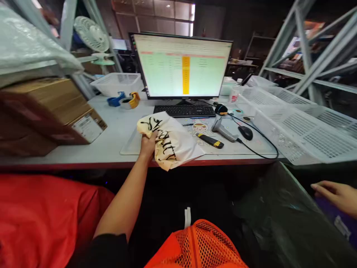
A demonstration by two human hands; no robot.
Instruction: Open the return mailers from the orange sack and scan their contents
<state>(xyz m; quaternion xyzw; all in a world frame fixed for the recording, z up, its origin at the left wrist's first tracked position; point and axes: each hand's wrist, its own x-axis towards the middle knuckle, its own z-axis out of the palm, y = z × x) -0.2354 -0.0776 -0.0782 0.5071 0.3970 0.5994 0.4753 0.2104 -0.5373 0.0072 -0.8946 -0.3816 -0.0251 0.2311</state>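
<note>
My left hand (149, 144) is closed on a cream-white plastic bag (181, 139) with black script lettering. The bag is crumpled and lies over the front edge of the desk mat. At the far right edge, my right hand (336, 195) is closed on a purple package (338, 223) with a small white label, partly out of view. A yellow-and-black box cutter (209, 140) and a grey barcode scanner (224, 130) lie to the right of the bag.
Behind the mat stand a keyboard (184, 110) and a monitor (184, 67). A black mouse (245, 132) and white baskets (306, 126) are on the right. Cardboard boxes (52, 111) and tape dispensers (129, 101) are left. A dark plastic liner (267, 208) hangs below right.
</note>
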